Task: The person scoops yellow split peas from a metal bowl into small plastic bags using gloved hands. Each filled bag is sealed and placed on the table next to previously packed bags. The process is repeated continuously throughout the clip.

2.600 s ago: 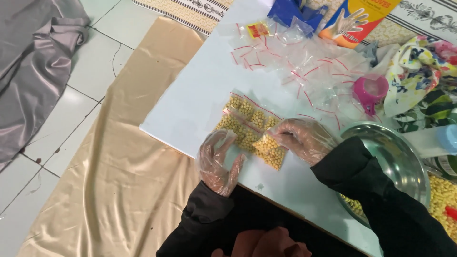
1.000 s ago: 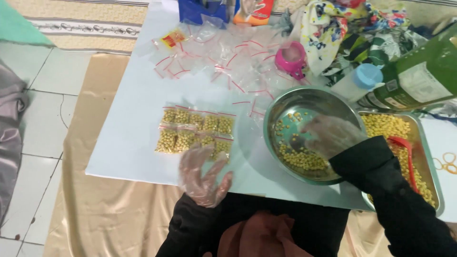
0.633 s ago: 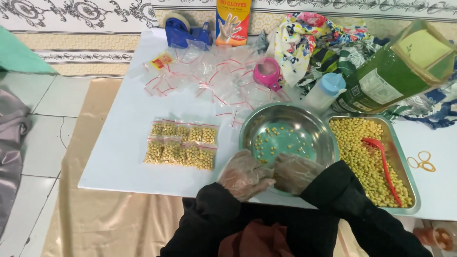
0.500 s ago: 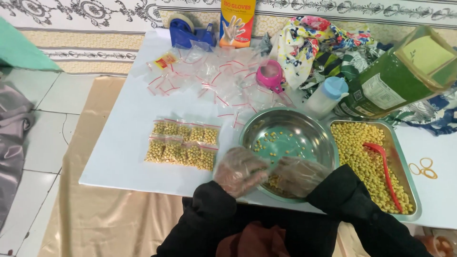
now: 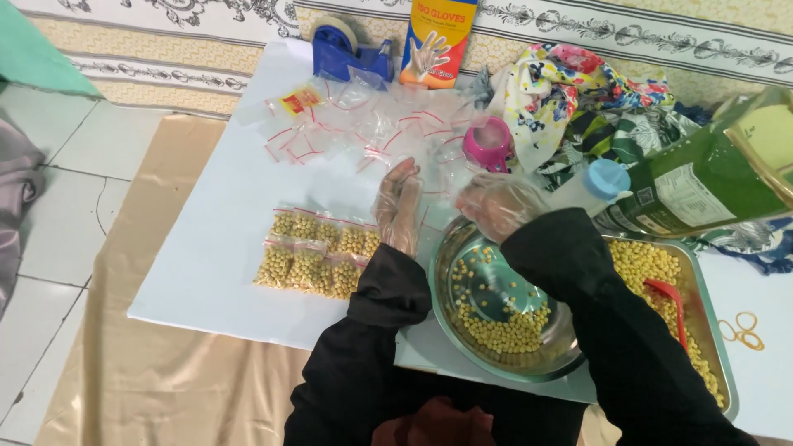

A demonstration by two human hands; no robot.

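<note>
Left hand: the left hand [image 5: 400, 206], in a clear plastic glove, sits at the middle of the frame, fingers stretched out flat and open, holding nothing, pointing toward the loose empty bags [image 5: 372, 132].
Right hand: the right hand [image 5: 496, 205], also gloved, is just right of centre, above the far rim of the steel bowl [image 5: 496, 347]; its fingers curl loosely, and I cannot tell whether they pinch anything.
Empty bags: small clear zip bags with red seal strips lie scattered in the upper middle of the frame, just beyond both hands.
Filled bags: the filled bags [image 5: 318, 252] of yellow beans lie in two touching rows at centre left, just left of the left sleeve.
Steel bowl: round, lower centre, with yellow beans pooled at its bottom; the right forearm crosses over it.
Tray: a metal tray [image 5: 702, 306] of the same beans at lower right touches the bowl; a red scoop [image 5: 671, 299] lies in it.
Upper edge: a blue tape dispenser [image 5: 347, 54] and an orange glove box [image 5: 434, 41] stand at the top.
Right side: a pink cup [image 5: 487, 142], a blue-capped bottle [image 5: 596, 186] and a green bottle [image 5: 702, 177] lie beyond the bowl.
</note>
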